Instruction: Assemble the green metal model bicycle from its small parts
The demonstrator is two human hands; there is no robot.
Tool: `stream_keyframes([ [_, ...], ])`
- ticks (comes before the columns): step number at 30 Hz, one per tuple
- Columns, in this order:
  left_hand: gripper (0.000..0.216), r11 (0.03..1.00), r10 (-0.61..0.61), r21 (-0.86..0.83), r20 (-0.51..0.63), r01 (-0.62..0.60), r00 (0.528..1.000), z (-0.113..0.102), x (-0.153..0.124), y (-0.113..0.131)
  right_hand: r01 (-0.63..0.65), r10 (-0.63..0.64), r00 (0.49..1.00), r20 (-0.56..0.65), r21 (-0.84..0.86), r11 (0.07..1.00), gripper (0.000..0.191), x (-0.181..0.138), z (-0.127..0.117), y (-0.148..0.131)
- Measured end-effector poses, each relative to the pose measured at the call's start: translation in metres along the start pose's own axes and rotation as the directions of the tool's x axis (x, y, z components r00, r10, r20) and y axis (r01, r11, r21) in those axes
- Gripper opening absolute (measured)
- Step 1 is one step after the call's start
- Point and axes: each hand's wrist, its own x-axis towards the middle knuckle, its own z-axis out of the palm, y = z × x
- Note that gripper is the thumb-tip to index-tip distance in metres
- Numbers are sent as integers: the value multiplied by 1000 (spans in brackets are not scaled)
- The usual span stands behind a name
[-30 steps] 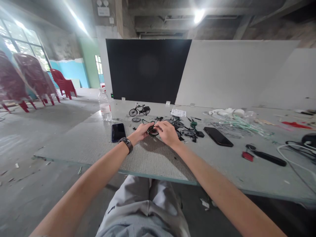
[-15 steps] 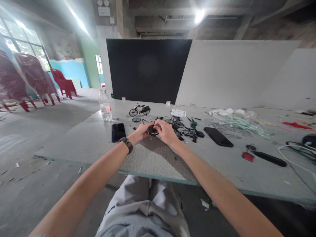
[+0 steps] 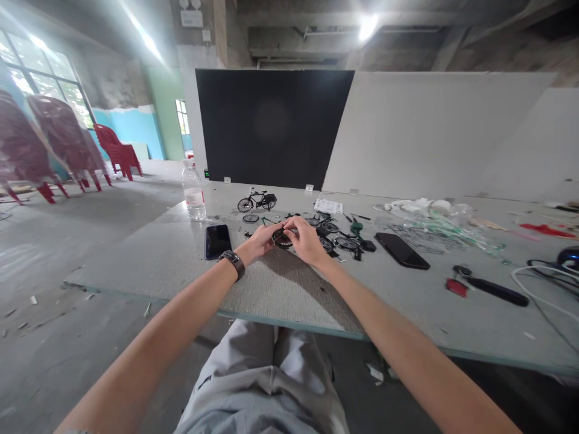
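The person's left hand (image 3: 257, 241) and right hand (image 3: 309, 242) meet over the grey table (image 3: 280, 295), just above its surface, with a small black model wheel (image 3: 281, 239) pinched between them. The left fingers (image 3: 269, 232) curl in against the wheel's left rim and the right fingers (image 3: 295, 229) close over its top and right rim. The wheel sits in the narrow gap between the two sets of fingertips, with only its dark lower arc and spokes showing. Both hands are drawn nearly closed around it; how each thumb lies cannot be told. A dark wristwatch (image 3: 233, 263) sits on the left wrist. Just left of the left hand lies a dark phone (image 3: 218, 240), and beyond it stands a water bottle (image 3: 193, 194). A finished model bicycle (image 3: 257, 201) stands upright behind the hands. Loose bicycle parts (image 3: 339, 240) are scattered just to the right of the right hand, followed by a second phone (image 3: 401, 249). A black-handled tool (image 3: 493, 290) lies further right, well apart from the hands.
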Motion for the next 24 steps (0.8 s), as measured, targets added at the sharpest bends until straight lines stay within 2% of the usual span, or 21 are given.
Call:
stream_keyframes([
  [10, 23, 1000, 4, 3, 38, -4, 999, -3, 4, -3, 13, -6, 996, 87, -84, 996, 8, 2, -4, 2],
  [18, 25, 1000, 19, -11, 15, -18, 1000, 0, 3, -2, 86, -61, 987, 149, -173, 981, 9, -2, -8, 4],
  [24, 23, 999, 29, -23, 17, -28, 999, -4, 6, -4, 154, -128, 978, 167, -159, 975, 21, -3, -15, 4],
])
